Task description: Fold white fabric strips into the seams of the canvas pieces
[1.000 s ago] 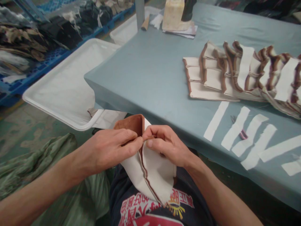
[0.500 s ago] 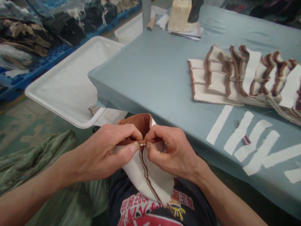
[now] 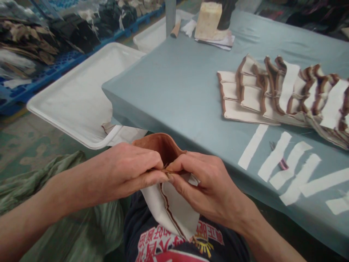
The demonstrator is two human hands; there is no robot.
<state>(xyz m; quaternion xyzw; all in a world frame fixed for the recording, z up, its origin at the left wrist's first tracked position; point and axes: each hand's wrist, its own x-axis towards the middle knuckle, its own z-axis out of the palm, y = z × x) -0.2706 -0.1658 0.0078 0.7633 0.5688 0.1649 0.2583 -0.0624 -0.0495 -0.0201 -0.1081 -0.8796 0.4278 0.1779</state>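
Observation:
A sewn leather piece (image 3: 174, 214), off-white outside with a brown seam down its middle and brown inside, hangs above my lap. My left hand (image 3: 136, 165) pinches its top edge at the seam between thumb and fingers. Right beside it, my right hand (image 3: 203, 178) grips the same edge, the two thumb tips nearly touching. The brown inner side bulges up behind my fingers. The bit of edge under my fingertips is mostly hidden.
A blue-covered table (image 3: 169, 91) stands ahead, bearing stacked leather pieces (image 3: 252, 96), white strips (image 3: 253, 147) and small pink-handled snips (image 3: 283, 164). At left are a white tub (image 3: 71, 87), a green sack (image 3: 65, 218) and a blue pallet (image 3: 73, 54) with bundles.
My fingers have closed tighter over the seam's top end, hiding the gap there. The left thumb now lies straighter and further right, and the brown inside bulges more widely.

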